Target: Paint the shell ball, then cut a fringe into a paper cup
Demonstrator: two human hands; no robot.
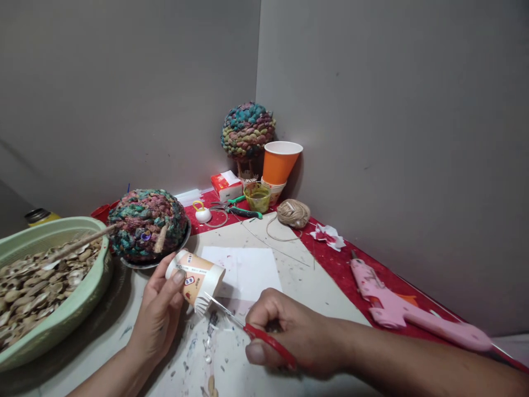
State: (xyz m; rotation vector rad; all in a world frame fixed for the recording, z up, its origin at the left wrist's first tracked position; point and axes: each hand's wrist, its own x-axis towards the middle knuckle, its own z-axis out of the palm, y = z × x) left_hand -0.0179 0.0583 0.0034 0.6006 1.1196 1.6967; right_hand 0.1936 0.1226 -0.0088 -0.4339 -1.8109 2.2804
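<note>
In my left hand (165,298) a printed paper cup (193,275) lies tilted on its side, fingers wrapped round its body. Its white rim faces right, and the lower part of that rim is cut into thin strips. My right hand (285,331) grips a pair of red-handled scissors (270,342), with the blade tips at the cup's cut edge. Below the cup, a white sheet of paper (252,270) lies on the table, along with small scraps and paint flecks.
At left stands a green basket (97,275) of nut shells, beside a colourful shell-covered ball (146,226) in a bowl. Behind are a similar ball (248,129), an orange cup (281,162), pliers (246,212) and twine (293,213). A pink glue gun (397,309) lies at right.
</note>
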